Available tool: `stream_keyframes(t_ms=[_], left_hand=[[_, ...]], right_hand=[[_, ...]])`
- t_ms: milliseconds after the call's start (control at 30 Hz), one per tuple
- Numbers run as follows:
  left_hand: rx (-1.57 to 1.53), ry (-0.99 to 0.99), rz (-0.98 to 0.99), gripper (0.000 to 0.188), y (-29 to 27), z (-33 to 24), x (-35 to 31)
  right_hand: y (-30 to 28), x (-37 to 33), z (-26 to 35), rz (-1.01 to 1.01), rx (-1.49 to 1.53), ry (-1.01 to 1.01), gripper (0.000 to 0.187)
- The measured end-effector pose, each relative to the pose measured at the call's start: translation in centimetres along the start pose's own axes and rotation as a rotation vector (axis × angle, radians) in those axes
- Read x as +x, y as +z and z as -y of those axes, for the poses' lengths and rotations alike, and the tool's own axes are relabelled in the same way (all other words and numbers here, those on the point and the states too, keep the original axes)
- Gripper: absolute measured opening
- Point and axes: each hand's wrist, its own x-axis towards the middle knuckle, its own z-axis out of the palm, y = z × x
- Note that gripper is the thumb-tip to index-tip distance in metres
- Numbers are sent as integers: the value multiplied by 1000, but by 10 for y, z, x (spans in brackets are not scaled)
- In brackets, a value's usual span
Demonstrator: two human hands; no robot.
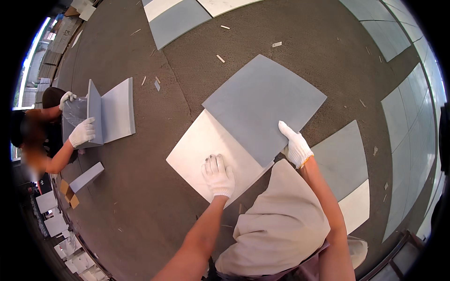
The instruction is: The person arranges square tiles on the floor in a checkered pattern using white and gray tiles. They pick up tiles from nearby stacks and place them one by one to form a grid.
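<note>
Care is judged best: the grey tile [262, 105], pinched at its near edge by the right hand [294, 147], should be kept level; the left hand [218, 175] lies flat, fingers together, on the white tile [206, 150].

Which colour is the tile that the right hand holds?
Grey-blue tile, seen in the head view.

The scene is evenly and brightly lit by daylight entering from the far left, only soft shadows are cast, straight edges are bent near the black fisheye rim, and the left edge is blurred.
</note>
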Motion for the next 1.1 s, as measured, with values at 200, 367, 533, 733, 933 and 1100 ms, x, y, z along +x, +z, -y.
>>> stream_keyframes(t_ms=[200, 367, 533, 733, 933, 1100], left_hand=[[-13, 3, 10, 53, 1, 0, -1], [-28, 28, -24, 53, 3, 3, -2], [-30, 32, -17, 53, 1, 5, 0], [5, 39, 31, 53, 2, -1, -5], [47, 50, 29, 50, 15, 1, -15], [129, 97, 26, 48, 24, 9, -22]], right_hand=[[24, -6, 6, -56, -11, -167, 51], [52, -34, 67, -79, -158, -240, 51], [33, -108, 122, -223, -269, -361, 50], [-34, -234, 174, -589, -400, -492, 49], [-120, -384, 177, -938, -491, -570, 41], [-191, -501, 136, -1157, -450, -549, 42]])
